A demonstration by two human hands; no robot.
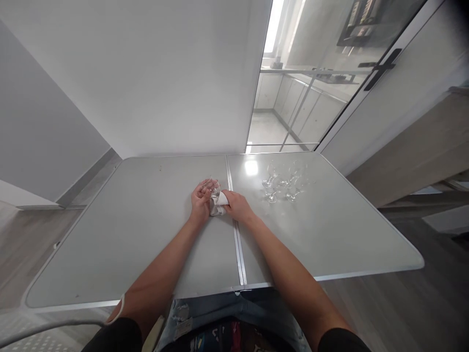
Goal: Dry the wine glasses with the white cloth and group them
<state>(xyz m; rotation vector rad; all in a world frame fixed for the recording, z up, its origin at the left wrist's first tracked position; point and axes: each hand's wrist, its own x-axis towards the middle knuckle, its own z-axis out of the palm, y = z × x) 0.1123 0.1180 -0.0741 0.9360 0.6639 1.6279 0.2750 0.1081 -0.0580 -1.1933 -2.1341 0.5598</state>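
My left hand (201,198) is closed around a clear stemmed glass (215,188), held just above the table left of its middle seam. A white cloth (220,204) is pinched in my right hand (236,204) and presses against the side of the glass. Part of the cloth hangs below the glass, between both hands. My fingers hide some of the glass, so its full shape does not show. On the right half of the table several clear stemmed glasses (271,195) stand in a close group, apart from my hands.
The pale folding table (139,244) has a metal seam (240,259) across its middle and a metal rim. A white wall (176,98) rises behind it. A glass door (304,98) with a black handle (383,69) is at the back right. A cable (66,322) runs by my left arm.
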